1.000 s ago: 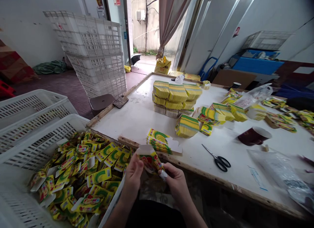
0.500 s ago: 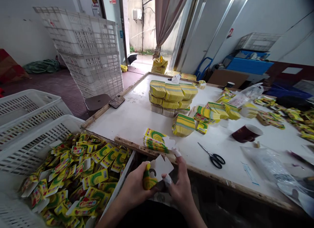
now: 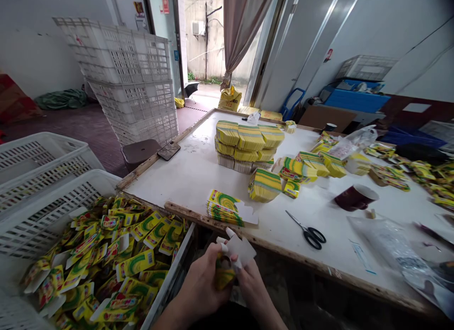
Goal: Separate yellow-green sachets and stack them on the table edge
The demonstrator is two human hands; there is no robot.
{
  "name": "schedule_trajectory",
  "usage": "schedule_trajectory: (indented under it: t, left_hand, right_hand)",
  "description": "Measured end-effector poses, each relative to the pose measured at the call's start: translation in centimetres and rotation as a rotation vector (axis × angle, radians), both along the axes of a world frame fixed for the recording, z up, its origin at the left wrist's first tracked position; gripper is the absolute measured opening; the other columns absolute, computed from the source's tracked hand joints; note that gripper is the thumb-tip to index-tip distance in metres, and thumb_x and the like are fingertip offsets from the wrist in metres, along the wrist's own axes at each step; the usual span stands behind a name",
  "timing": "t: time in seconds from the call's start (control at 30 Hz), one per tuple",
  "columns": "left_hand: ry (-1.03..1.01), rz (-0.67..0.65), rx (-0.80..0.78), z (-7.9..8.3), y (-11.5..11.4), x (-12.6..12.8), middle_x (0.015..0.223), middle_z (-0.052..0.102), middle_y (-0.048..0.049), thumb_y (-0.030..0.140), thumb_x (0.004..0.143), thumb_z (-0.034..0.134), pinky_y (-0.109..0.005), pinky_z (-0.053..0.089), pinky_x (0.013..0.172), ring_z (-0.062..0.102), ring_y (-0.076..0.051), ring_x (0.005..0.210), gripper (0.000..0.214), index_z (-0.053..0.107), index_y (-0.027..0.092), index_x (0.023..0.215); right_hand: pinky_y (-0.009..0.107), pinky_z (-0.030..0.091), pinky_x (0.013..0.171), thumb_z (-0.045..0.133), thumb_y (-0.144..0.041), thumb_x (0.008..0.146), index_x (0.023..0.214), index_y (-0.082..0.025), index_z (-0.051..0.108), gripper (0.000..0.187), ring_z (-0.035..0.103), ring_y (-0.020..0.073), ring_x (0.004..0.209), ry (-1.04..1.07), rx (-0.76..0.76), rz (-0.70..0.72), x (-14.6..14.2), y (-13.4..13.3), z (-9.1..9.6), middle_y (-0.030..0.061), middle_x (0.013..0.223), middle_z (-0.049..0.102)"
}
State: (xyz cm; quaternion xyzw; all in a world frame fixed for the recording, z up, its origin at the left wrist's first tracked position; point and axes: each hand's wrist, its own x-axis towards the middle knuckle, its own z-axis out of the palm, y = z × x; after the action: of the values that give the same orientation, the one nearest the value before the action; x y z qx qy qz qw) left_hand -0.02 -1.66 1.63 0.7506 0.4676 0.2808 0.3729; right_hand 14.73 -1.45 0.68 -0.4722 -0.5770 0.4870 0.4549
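Between my hands, just off the table's near edge, is a small yellow-and-green carton (image 3: 224, 278) with white inner flaps standing up. My left hand (image 3: 202, 278) is closed around its left side. My right hand (image 3: 251, 275) pinches the white flaps from the right, with white wraps on its fingertips. Ahead on the table edge lies a fanned stack of flat cartons (image 3: 225, 207), white flaps pointing right. To the left, a white plastic crate (image 3: 102, 181) holds many yellow cartons, several with flaps sticking out.
Bundles of flat cartons (image 3: 244, 143) are piled mid-table, with a smaller bundle (image 3: 265, 184) nearer. Black-handled scissors (image 3: 312, 235), a dark mug (image 3: 354, 197) and a clear plastic bag (image 3: 393, 245) lie to the right. A phone (image 3: 169, 151) rests at the left edge; stacked crates (image 3: 131, 84) stand beyond.
My right hand has come back from the fanned stack's side toward my left hand. Both hands are now closer together around the carton, and its white flaps have shifted between the fingers.
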Motion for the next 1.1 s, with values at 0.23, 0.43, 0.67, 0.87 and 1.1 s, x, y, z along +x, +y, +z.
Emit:
schedule_trajectory:
  t: [0.23,0.43,0.67,0.87,1.1]
  left_hand:
    - [-0.013,0.112,0.094,-1.0,0.8,-0.3,0.120,0.051,-0.0145,0.011,0.070,0.054,-0.042,0.052,0.085,0.061,-0.026,0.105,0.066,0.019,0.022,0.126]
    - [0.090,0.155,0.161,-0.5,1.0,-2.1,0.112,0.059,-0.0099,0.010,0.065,0.059,-0.046,0.047,0.091,0.058,-0.029,0.106,0.060,0.040,0.021,0.120]
    - [0.118,0.097,0.158,1.9,2.2,-3.3,0.108,0.065,-0.0086,0.028,0.070,0.067,-0.039,0.049,0.086,0.062,-0.027,0.098,0.049,0.051,0.021,0.116]
    - [0.134,0.059,0.180,2.0,2.4,-2.9,0.110,0.065,-0.0105,0.029,0.071,0.067,-0.040,0.049,0.089,0.061,-0.028,0.101,0.047,0.053,0.019,0.115]
    - [0.035,0.430,0.176,0.6,2.5,-6.8,0.111,0.062,-0.0112,0.043,0.074,0.068,-0.042,0.049,0.091,0.060,-0.030,0.104,0.055,0.049,0.019,0.120]
  right_hand:
    - [0.035,0.044,0.104,0.052,-0.011,0.085,0.135,-0.028,0.051,0.053,0.050,0.0239,0.128,-0.318,0.365,0.078,-0.1,-0.4,-0.1,0.0086,0.143,0.048]
    - [0.037,0.044,0.103,0.047,-0.008,0.086,0.142,-0.027,0.042,0.059,0.042,0.0244,0.133,-0.410,0.439,0.031,1.4,0.8,-0.2,0.0102,0.147,0.042]
    - [0.034,0.047,0.099,0.057,-0.017,0.086,0.113,-0.024,0.066,0.029,0.052,0.0250,0.126,-0.473,0.378,0.187,2.5,1.7,1.4,0.0134,0.144,0.045]
    - [0.039,0.045,0.099,0.072,-0.015,0.070,0.091,-0.021,0.067,0.023,0.053,0.0285,0.122,-0.409,0.237,0.181,2.6,2.2,3.3,0.0125,0.129,0.057]
    - [0.040,0.050,0.093,0.069,-0.024,0.075,0.137,-0.019,0.033,0.071,0.062,0.0247,0.108,-0.184,0.204,0.046,0.9,3.9,2.1,0.0145,0.126,0.058]
